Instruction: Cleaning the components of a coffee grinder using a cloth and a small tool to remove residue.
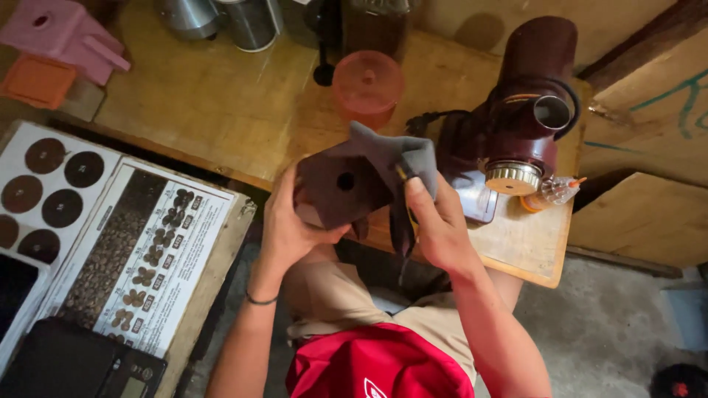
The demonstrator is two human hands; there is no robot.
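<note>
My left hand grips a dark maroon funnel-shaped hopper with a round hole in its middle, held over the table's front edge. My right hand presses a grey cloth against the hopper's upper right side, and a thin dark stick-like thing with a yellow band also sits in that hand, pointing down. A maroon grinder machine with a round metal chute stands just to the right on the wooden table.
An orange translucent lid sits behind the hopper. Metal cans stand at the back, pink and orange hoppers at far left. Charts of coffee beans and a black scale lie on the left bench. A small bottle is beside the grinder.
</note>
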